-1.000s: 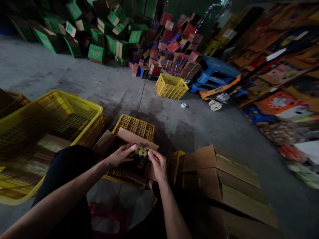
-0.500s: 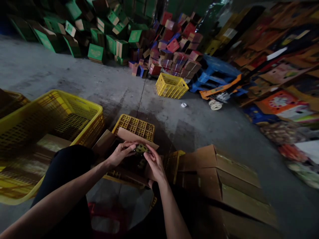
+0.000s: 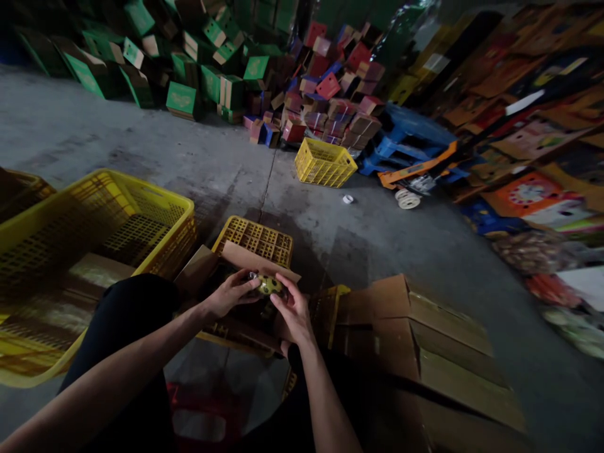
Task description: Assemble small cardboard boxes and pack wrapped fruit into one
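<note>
Between my two hands is a yellow-green packet with dark spots, wrapped in shiny clear plastic; its exact kind is too dim to tell. My left hand pinches its left end between thumb and fingers. On the other side my right hand holds the right end, thumb below and fingers above. Both hands are over an open cardboard box, its flaps raised. The box rests on a yellow plastic crate with a grid surface. What lies inside the box is dark and mostly hidden by my hands.
A large yellow crate at left has taped cartons in it. Closed cardboard cartons stand at right, and a red stool is below. Farther off are a yellow basket, a pallet jack and heaped green boxes.
The wrapped packet has been turned in my fingers, so more of its spotted yellow-green side and clear plastic shows. My hands have barely shifted.
</note>
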### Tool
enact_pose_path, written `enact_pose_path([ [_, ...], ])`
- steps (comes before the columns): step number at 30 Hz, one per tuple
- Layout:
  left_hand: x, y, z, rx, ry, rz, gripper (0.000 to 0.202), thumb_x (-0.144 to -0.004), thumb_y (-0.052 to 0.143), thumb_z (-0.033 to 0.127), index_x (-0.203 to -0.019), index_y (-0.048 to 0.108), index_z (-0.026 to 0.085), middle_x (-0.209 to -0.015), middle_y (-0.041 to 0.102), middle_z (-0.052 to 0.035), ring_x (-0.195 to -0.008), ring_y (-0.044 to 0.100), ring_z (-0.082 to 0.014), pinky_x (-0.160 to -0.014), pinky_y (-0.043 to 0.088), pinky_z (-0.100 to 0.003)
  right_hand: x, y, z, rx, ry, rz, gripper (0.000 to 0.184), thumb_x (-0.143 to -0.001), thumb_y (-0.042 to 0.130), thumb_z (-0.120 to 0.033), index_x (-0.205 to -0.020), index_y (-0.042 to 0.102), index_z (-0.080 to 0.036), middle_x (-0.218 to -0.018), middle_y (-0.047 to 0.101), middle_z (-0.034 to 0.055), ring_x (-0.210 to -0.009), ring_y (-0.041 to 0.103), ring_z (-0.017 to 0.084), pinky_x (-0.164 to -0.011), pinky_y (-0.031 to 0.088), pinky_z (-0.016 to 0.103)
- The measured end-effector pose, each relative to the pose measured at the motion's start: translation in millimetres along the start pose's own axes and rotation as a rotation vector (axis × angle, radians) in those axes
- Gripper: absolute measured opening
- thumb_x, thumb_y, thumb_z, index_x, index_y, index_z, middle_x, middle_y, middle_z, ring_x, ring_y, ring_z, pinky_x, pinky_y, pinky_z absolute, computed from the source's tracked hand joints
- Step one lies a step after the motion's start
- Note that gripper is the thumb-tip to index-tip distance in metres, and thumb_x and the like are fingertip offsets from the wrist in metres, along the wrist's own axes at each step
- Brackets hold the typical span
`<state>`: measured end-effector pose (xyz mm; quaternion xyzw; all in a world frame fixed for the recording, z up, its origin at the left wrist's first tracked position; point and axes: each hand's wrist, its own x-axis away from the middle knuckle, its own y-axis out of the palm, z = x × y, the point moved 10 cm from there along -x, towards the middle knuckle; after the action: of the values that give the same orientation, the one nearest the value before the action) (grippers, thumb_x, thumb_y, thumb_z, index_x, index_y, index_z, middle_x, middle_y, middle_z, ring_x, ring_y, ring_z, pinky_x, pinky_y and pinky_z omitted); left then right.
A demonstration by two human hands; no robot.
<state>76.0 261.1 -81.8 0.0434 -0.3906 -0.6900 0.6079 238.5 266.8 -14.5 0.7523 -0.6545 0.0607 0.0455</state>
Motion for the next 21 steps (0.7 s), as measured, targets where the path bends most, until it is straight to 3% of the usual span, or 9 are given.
enact_pose_path([
  [3,0.4,-5.0,2.2,0.004,0.018,0.039,0.058,-0.070,0.093,0.035,-0.120,0.068,0.023,-0.129,0.067,-0.0115,-0.115,0.067,-0.0312,-0.101,0.056,-0.053,0.8,0.9,4.4,-0.048,0.031,-0.014,0.062,-0.074,0.085,-0.052,-0.131,0.068,-0.035,-0.147,0.061,0.0025,-0.142,0.051,0.029,-0.115,0.044,0.045],
  [7,3.3,0.8,8.4,-0.002,0.043,-0.013,0.066,-0.068,0.094,0.032,-0.127,0.065,0.026,-0.123,0.068,-0.0080,-0.112,0.067,-0.0286,-0.099,0.054,-0.051,-2.0,-14.8,20.6,-0.101,0.093,0.094,0.054,-0.083,0.073,-0.061,-0.131,0.067,-0.037,-0.153,0.056,0.0017,-0.142,0.051,0.028,-0.107,0.051,0.043],
  [13,5.1,11.2,12.4,-0.082,0.099,-0.115,0.060,-0.068,0.093,0.029,-0.125,0.071,0.025,-0.122,0.072,-0.0068,-0.109,0.068,-0.0254,-0.097,0.052,-0.039,-3.1,-28.4,48.5,-0.177,0.192,0.185,0.051,-0.069,0.085,-0.058,-0.107,0.075,-0.025,-0.116,0.077,0.0081,-0.105,0.073,0.027,-0.085,0.059,0.038],
  [17,6.0,18.4,13.6,-0.132,0.128,-0.156,0.057,-0.070,0.093,0.030,-0.123,0.074,0.021,-0.124,0.073,-0.0089,-0.114,0.066,-0.0260,-0.103,0.048,-0.037,-0.8,-34.5,43.9,-0.161,0.146,0.237,0.047,-0.065,0.088,-0.054,-0.099,0.077,-0.023,-0.105,0.080,0.0069,-0.099,0.073,0.025,-0.084,0.058,0.035],
  [21,6.0,18.5,9.9,-0.142,0.073,-0.137,0.056,-0.075,0.089,0.037,-0.126,0.073,0.022,-0.126,0.072,-0.0096,-0.112,0.068,-0.0261,-0.099,0.051,-0.037,-0.3,-32.2,34.7,-0.149,0.118,0.230,0.041,-0.065,0.088,-0.055,-0.088,0.077,-0.023,-0.095,0.080,0.0045,-0.093,0.073,0.025,-0.083,0.057,0.035],
])
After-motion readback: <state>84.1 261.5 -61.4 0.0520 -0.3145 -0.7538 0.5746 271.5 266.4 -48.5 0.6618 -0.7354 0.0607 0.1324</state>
